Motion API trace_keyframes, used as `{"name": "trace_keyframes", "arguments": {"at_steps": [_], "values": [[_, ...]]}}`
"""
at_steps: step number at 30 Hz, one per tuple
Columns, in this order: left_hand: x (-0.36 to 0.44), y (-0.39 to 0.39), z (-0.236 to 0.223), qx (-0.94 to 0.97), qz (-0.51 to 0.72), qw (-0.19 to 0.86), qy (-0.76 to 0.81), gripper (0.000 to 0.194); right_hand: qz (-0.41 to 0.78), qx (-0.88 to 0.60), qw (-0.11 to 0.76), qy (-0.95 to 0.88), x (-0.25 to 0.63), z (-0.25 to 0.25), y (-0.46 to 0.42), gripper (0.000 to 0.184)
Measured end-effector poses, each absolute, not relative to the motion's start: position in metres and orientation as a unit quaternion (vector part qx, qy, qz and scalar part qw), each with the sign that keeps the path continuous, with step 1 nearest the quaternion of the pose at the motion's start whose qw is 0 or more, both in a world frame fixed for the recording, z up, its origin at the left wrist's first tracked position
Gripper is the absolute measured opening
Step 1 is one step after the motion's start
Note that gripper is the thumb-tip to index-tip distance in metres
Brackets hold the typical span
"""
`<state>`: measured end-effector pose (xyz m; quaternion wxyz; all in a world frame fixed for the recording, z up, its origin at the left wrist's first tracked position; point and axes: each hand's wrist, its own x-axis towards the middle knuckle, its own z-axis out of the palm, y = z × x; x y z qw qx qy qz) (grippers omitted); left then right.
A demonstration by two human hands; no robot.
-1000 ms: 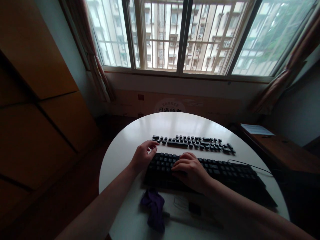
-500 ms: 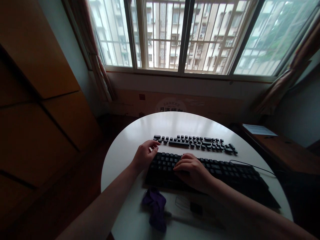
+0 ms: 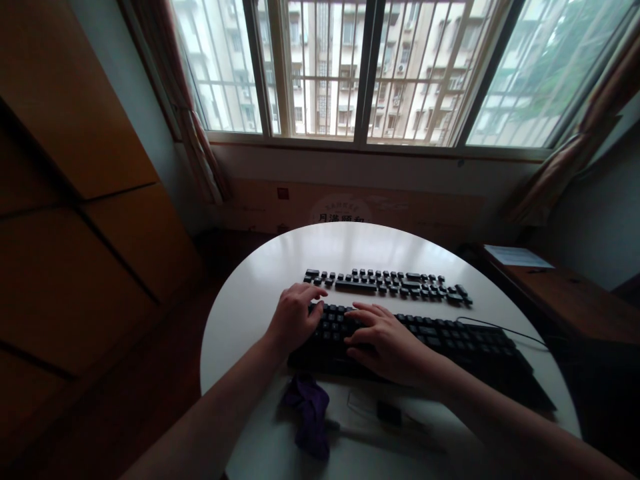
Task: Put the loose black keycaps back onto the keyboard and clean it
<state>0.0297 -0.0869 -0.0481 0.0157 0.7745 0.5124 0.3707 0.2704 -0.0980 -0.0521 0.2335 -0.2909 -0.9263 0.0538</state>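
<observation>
A black keyboard (image 3: 440,340) lies across the table in front of me. My right hand (image 3: 377,339) rests over its middle-left keys with fingers spread, and I see nothing held in it. At the keyboard's upper left corner is my left hand (image 3: 295,317), fingers apart and stretched toward the keys, also without anything visible in it. Beyond the keyboard, loose black keycaps (image 3: 410,285) lie in rows, with a long spacebar keycap (image 3: 356,287) among them. The left fingertips are near the leftmost loose keycaps.
A crumpled purple cloth (image 3: 311,417) lies on the white round table (image 3: 240,333) near me. To its right are a wire keycap puller (image 3: 363,403) and a brush-like tool (image 3: 380,437), both dim. The keyboard's cable (image 3: 500,327) runs off right. A side desk holds a paper (image 3: 517,256).
My left hand has moved slightly right, over the keyboard's upper left corner. The fingers of my right hand have spread from a more curled pose. The keycap rows look the same.
</observation>
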Motion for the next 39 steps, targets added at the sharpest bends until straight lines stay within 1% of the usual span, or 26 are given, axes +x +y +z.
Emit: {"name": "trace_keyframes", "arguments": {"at_steps": [2, 4, 8, 10, 12, 14, 17, 21, 24, 27, 31, 33, 39], "values": [[0.035, -0.092, -0.046, 0.780, 0.358, -0.001, 0.513, 0.019, 0.047, -0.286, 0.231, -0.929, 0.271, -0.052, -0.098, 0.013], [0.039, -0.096, -0.043, 0.791, 0.348, -0.003, 0.503, 0.019, 0.038, -0.278, 0.253, -0.926, 0.273, -0.051, -0.095, 0.015], [0.040, -0.099, -0.040, 0.808, 0.335, -0.005, 0.484, 0.019, 0.032, -0.299, 0.372, -0.878, 0.287, -0.041, -0.084, 0.025], [0.040, -0.099, -0.040, 0.818, 0.332, -0.006, 0.471, 0.021, 0.024, -0.317, 0.423, -0.849, 0.296, -0.035, -0.078, 0.027], [0.039, -0.099, -0.040, 0.836, 0.324, 0.004, 0.442, 0.029, 0.012, -0.328, 0.451, -0.830, 0.304, -0.031, -0.072, 0.027], [0.039, -0.099, -0.041, 0.857, 0.312, 0.020, 0.409, 0.041, 0.004, -0.336, 0.461, -0.821, 0.309, -0.030, -0.069, 0.026], [0.041, -0.100, -0.043, 0.878, 0.294, 0.042, 0.375, 0.047, -0.006, -0.341, 0.457, -0.822, 0.310, -0.034, -0.066, 0.024], [0.042, -0.102, -0.042, 0.894, 0.264, 0.050, 0.359, 0.046, -0.021, -0.353, 0.432, -0.830, 0.306, -0.034, -0.059, 0.020], [0.041, -0.103, -0.041, 0.895, 0.263, 0.045, 0.357, 0.044, -0.025, -0.368, 0.384, -0.846, 0.300, -0.024, -0.042, 0.019], [0.039, -0.104, -0.042, 0.899, 0.256, 0.048, 0.352, 0.043, -0.027, -0.392, 0.314, -0.864, 0.290, -0.013, -0.010, 0.019], [0.038, -0.104, -0.044, 0.901, 0.248, 0.055, 0.352, 0.046, -0.018, -0.492, 0.193, -0.849, 0.271, -0.009, 0.038, 0.022], [0.038, -0.104, -0.044, 0.902, 0.247, 0.056, 0.350, 0.046, -0.005, -0.527, 0.154, -0.836, 0.263, -0.012, 0.056, 0.021], [0.033, -0.097, -0.046, 0.874, 0.326, 0.028, 0.358, 0.040, 0.041, -0.558, 0.097, -0.823, 0.250, -0.021, 0.077, 0.016]]}}
